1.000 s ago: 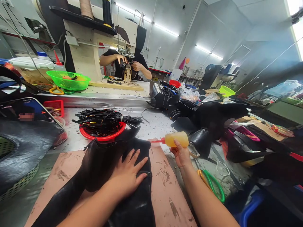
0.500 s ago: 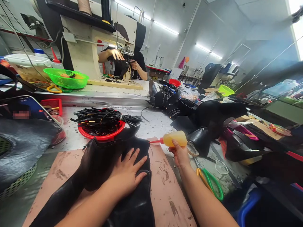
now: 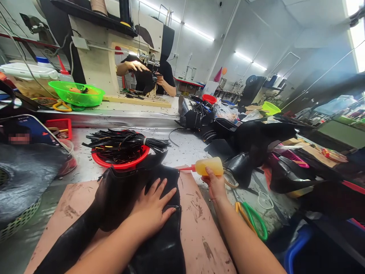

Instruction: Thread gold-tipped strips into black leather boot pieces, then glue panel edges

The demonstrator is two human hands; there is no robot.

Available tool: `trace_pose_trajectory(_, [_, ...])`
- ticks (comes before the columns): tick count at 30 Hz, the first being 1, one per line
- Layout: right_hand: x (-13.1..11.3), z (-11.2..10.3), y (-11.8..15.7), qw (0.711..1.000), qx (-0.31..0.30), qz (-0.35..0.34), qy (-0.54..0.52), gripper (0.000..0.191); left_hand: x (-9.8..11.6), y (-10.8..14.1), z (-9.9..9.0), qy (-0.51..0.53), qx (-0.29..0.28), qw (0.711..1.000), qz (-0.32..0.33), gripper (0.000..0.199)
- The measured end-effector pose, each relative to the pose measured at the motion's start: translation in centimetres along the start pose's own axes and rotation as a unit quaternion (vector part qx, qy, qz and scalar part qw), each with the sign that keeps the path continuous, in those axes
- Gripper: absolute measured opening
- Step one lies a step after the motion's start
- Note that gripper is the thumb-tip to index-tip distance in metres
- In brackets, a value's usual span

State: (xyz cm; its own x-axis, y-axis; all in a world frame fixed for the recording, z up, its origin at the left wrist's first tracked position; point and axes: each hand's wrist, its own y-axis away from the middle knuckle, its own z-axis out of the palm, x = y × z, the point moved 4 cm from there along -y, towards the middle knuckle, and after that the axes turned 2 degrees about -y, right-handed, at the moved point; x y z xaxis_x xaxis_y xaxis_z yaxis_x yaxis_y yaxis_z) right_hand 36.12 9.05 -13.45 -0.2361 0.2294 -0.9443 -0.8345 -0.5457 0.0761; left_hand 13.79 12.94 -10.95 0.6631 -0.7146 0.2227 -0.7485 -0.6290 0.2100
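Note:
My left hand [image 3: 154,207] lies flat with fingers spread on a black leather piece [image 3: 165,236], pressing it against a pinkish board [image 3: 202,228] marked with dark smears. In my right hand [image 3: 215,184] is a squeeze bottle [image 3: 209,166] of yellowish liquid, held on its side. Its long red nozzle [image 3: 186,168] points left, and the tip is at the upper right edge of the leather, seemingly touching it. Another part of the black leather [image 3: 114,201] rises in a fold left of my hand.
Behind the leather stands a red bowl [image 3: 122,166] with bundled black strips [image 3: 125,140]. Scissors [image 3: 253,220] with green and orange handles lie right of my forearm. More black leather pieces [image 3: 256,133] pile up at right. Across the bench, a person's hands [image 3: 139,66] work at a sewing machine [image 3: 94,57].
The whole view has shifted slightly left. My left hand stays flat on the leather, and the bottle's nozzle stays at the same edge. The co-worker's upper hand has moved slightly.

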Motion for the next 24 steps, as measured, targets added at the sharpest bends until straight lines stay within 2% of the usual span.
trace_pose_trajectory(6, [-0.2,-0.3,0.4,1.000,-0.004,0.007,0.008,0.046,-0.1,0.0,0.4,-0.003,0.009,1.000,0.003,0.049])
trace_pose_trajectory(13, [-0.1,-0.4,1.1,0.999,-0.015,0.023,0.021,0.045,0.1,0.1,0.1,-0.027,-0.011,1.000,-0.001,0.050])
trace_pose_trajectory(24, [-0.4,-1.6,2.7,0.998,-0.021,0.043,0.038,0.046,0.0,-0.1,0.6,-0.039,0.023,0.999,0.007,0.057])
